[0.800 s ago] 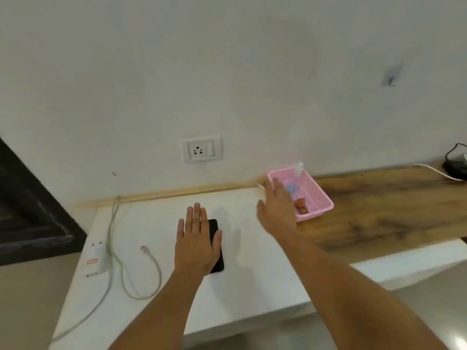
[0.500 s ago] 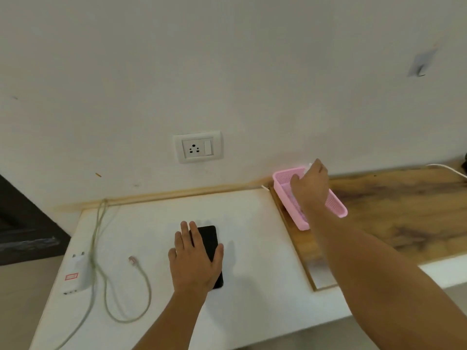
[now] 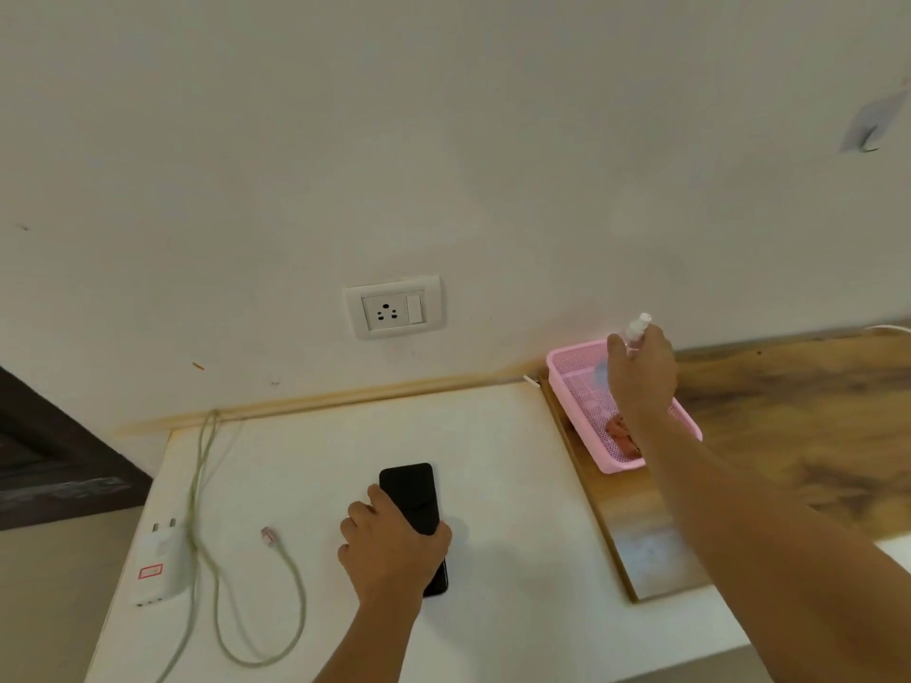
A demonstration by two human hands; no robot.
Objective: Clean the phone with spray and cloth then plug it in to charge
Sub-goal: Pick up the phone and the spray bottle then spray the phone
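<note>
Spray bottle point(image 3: 637, 331) in right hand point(image 3: 641, 374) (fist)

White tabletop point(image 3: 493, 460) set against a pale wall point(image 3: 443, 140), with a yellowish trim strip point(image 3: 345, 399) along the joint. To the right, a wood-grain counter point(image 3: 798, 416), its near left corner lying over the tabletop. A dark wooden frame point(image 3: 54, 465) enters at the left edge. High on the wall at right, a small grey patch with a hook point(image 3: 870, 125). Small marks on the wall at left: one orange point(image 3: 198, 366), one dark point(image 3: 22, 227).
</note>
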